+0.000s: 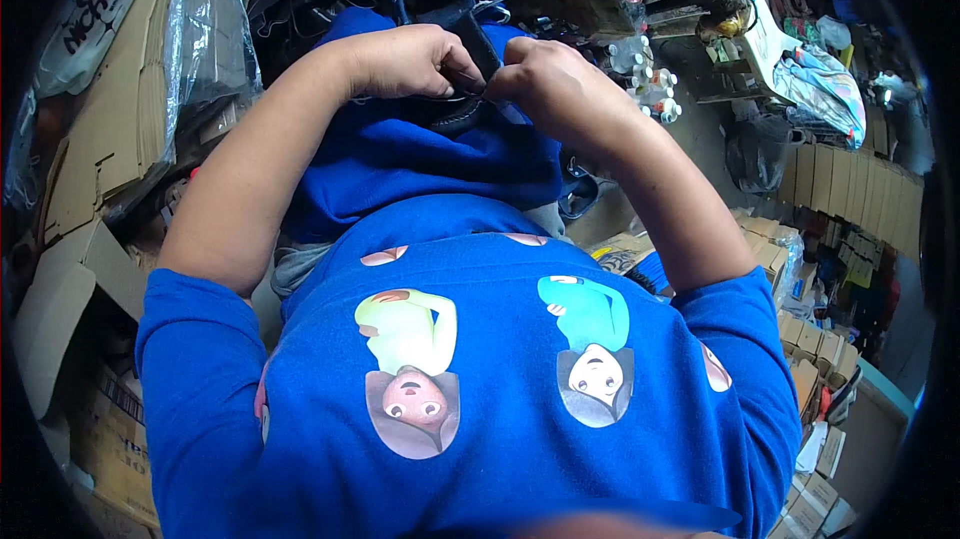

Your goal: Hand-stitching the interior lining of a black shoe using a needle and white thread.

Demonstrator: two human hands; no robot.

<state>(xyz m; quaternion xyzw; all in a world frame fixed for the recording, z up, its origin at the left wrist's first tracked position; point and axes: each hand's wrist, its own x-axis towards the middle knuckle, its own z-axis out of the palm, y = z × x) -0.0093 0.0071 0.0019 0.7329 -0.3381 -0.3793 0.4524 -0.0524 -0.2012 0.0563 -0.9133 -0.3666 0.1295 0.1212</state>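
Over my lap, on blue cloth (430, 164), lies a black strapped piece (430, 1) that looks like a sandal, with a curved loop at its far end and a pale stitched line along its near edge. My left hand (425, 61) is closed on its left side, thumb and fingers pinched. From the right, my right hand (540, 74) meets it, fingers pressed together at the piece's edge, almost touching the left fingertips. Whether a needle or thread is between the right fingers is too small to tell. Part of the piece hides behind both hands.
Flattened cardboard (110, 129) and a clear plastic sheet (205, 29) stand at the left. Several small white-capped bottles (652, 89) are at the right, beyond my right forearm. Stacked boxes (855, 189) line the right side. Another dark strapped piece (580, 189) lies beside my lap.
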